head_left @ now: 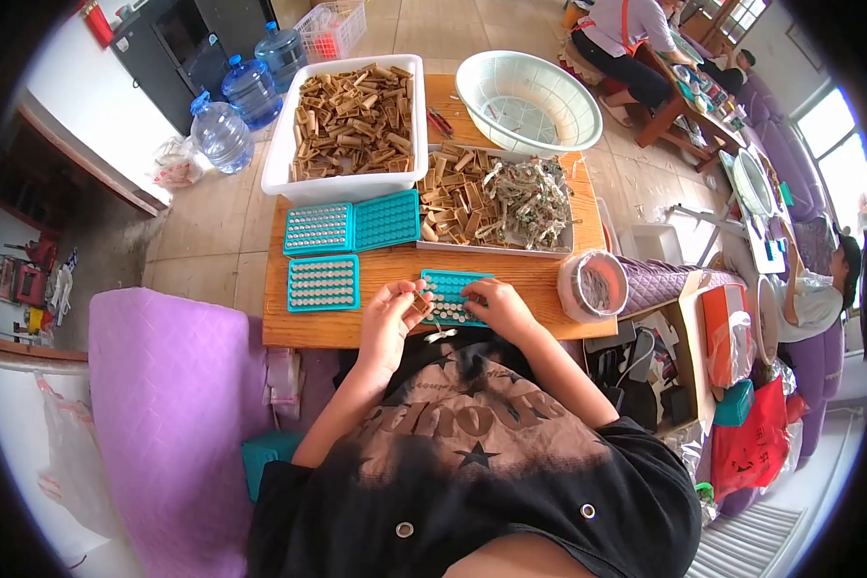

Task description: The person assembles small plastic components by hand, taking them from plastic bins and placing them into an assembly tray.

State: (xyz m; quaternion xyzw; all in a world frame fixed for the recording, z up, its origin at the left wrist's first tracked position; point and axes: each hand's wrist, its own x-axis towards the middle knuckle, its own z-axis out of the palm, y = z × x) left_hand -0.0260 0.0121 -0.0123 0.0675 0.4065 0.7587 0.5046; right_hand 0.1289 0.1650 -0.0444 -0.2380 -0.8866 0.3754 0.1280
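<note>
Between the fingers of my left hand is a small brown piece, like the tan pieces in the bins. A thin pale strip hangs just below it, at the table's front edge. My right hand reaches to the right side of a teal tray, its fingertips bent down at the rows. Whether they hold one of the small parts is too small to tell. Small round silvery parts fill the near portion of this tray; its far portion shows bare holes.
Left on the wooden table are a filled teal tray and an open teal case. Behind stand a white bin of tan pieces, a shallow box of pieces and tangled strips, and a pale green basin. A tub stands right.
</note>
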